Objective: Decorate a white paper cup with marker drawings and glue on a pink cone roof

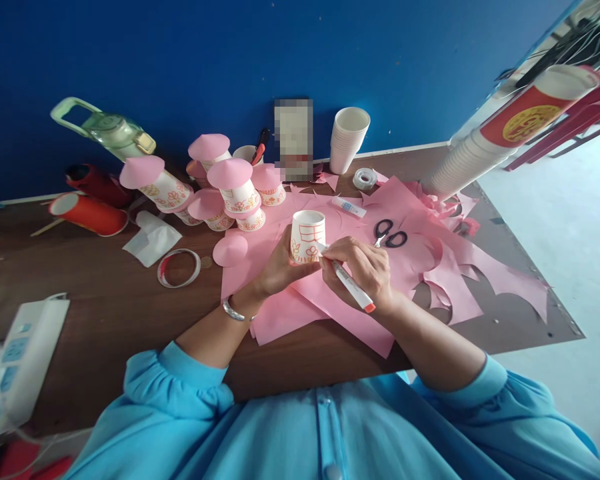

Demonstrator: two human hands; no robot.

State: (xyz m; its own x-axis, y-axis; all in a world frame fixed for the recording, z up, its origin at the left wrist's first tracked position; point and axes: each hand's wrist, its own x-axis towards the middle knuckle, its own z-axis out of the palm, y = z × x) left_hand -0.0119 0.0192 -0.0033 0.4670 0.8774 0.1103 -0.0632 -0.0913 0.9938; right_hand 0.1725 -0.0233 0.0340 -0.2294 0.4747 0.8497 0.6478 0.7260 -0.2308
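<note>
Upside down in my left hand (279,267) is a white paper cup (308,230), its side drawn with a red window outline and flowers along the lower part. My right hand (363,270) is closed round a white marker (353,287) with an orange-red end, its tip at the cup's side near the window lines. Beneath both hands lie sheets of pink paper (275,320). Left of the cup is a loose pink paper cone (231,251). Several decorated cups with pink cone tops (230,175) stand behind it, some stacked.
Black-handled scissors (390,235), a glue tube (349,207) and clear tape (365,179) lie right of the cup. Stacked white cups (349,140) stand at the wall; a long cup stack (475,160) leans rightward. Leftward are a tape ring (196,269), red cup (90,213) and power strip (35,353).
</note>
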